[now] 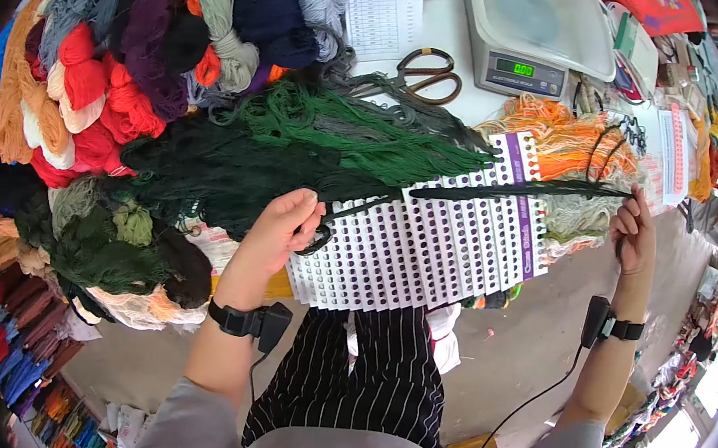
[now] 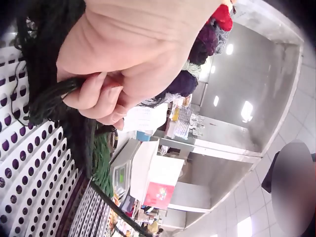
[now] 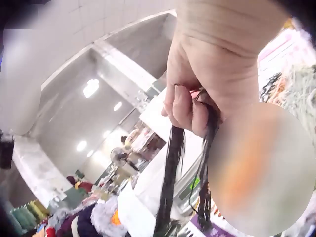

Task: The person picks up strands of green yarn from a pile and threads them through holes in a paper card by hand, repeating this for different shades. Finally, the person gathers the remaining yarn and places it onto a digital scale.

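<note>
**Desk:** A length of dark yarn point(image 1: 513, 190) is stretched level above a white punched card point(image 1: 427, 249) at a crowded worktable. Where are the grips?

**Photographer:** One at each end. The left hand point(image 1: 288, 225) curls round the thick end near the card's left corner, and the left wrist view shows its fingers point(image 2: 94, 96) folded over the bundle and pinching it. The right hand point(image 1: 635, 231) holds the thin end past the card's right edge. There the fingers point(image 3: 182, 106) are pressed together on the strands, and loose ends hang below them.

**Desk:** What is the risk?

**Photographer:** Slippage, most likely. The right-hand pinch takes only a few strands, so a harder pull could draw some out and leave the length uneven. The left end runs back into a heap of skeins point(image 1: 132, 39), where a tug may drag neighbouring threads along or tangle them.

**Desk:** Anything else?

**Photographer:** The card overhangs the table edge towards the person's lap, so a downward press could tip it. Scissors point(image 1: 427, 74) and a scale point(image 1: 531, 31) lie well apart, behind the yarn.
</note>
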Tool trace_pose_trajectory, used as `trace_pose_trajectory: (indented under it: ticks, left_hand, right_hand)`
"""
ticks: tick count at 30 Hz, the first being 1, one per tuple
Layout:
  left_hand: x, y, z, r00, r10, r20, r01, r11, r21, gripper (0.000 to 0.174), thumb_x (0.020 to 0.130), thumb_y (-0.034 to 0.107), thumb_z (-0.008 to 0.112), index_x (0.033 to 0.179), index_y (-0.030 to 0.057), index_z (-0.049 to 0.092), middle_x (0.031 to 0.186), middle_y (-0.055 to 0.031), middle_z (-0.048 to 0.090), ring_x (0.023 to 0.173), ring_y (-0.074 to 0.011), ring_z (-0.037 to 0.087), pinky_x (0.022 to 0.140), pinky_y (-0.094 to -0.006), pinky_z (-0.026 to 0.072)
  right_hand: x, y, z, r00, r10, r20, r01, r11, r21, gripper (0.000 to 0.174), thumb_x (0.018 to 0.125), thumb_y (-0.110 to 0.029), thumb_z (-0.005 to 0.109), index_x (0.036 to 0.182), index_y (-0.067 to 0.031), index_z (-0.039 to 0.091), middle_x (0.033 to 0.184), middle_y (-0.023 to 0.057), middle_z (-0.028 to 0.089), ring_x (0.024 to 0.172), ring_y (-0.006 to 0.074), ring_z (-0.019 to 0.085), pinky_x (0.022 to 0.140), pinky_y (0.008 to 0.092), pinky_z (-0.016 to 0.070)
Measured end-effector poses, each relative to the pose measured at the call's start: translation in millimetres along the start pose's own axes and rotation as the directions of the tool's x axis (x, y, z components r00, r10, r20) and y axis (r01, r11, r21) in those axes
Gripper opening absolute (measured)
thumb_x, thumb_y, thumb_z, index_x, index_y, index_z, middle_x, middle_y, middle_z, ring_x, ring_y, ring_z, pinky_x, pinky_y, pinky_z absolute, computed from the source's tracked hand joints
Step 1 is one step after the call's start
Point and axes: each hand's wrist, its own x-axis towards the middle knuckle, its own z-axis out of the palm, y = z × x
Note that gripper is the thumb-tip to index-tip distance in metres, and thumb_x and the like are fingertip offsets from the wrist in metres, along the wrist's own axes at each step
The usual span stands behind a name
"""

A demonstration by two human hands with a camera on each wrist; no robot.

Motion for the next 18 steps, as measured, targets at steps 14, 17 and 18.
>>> trace_pose_trajectory:
  ticks: [14,17,18]
  left_hand:
    - [-5,-1,0,0.999,-0.025,0.026,0.028,0.993,-0.115,0.028,0.098,0.031,0.049,0.094,0.0043,0.056,0.06,0.0058,0.044,0.046,-0.0015,0.033,0.043,-0.0171,0.0235]
    - [-5,-7,-7,0.993,-0.014,0.117,0.046,0.962,-0.268,0.025,0.099,0.028,0.048,0.096,0.0046,0.056,0.063,0.0041,0.045,0.047,-0.0021,0.034,0.043,-0.017,0.0252]
    - [-4,-10,-11,0.984,0.006,0.177,0.056,0.938,-0.342,0.023,0.099,0.026,0.047,0.097,0.005,0.056,0.067,0.0027,0.046,0.047,-0.0024,0.034,0.044,-0.0169,0.0267]
  right_hand:
    - [-15,4,15,0.946,-0.322,0.033,0.317,0.941,0.119,0.036,0.096,-0.01,0.052,0.13,-0.0037,0.046,0.084,-0.0016,0.051,0.064,0.0044,0.041,0.057,0.0188,0.0348]
    - [-16,11,32,0.969,-0.04,0.244,0.103,0.963,-0.248,0.043,0.09,-0.005,0.056,0.132,-0.005,0.046,0.082,-0.0007,0.05,0.07,0.0064,0.049,0.062,0.0204,0.0409]
    - [-11,22,40,0.968,-0.042,0.245,0.105,0.963,-0.249,0.043,0.09,-0.005,0.056,0.132,-0.005,0.046,0.082,-0.0007,0.05,0.07,0.0064,0.049,0.062,0.0204,0.0409]
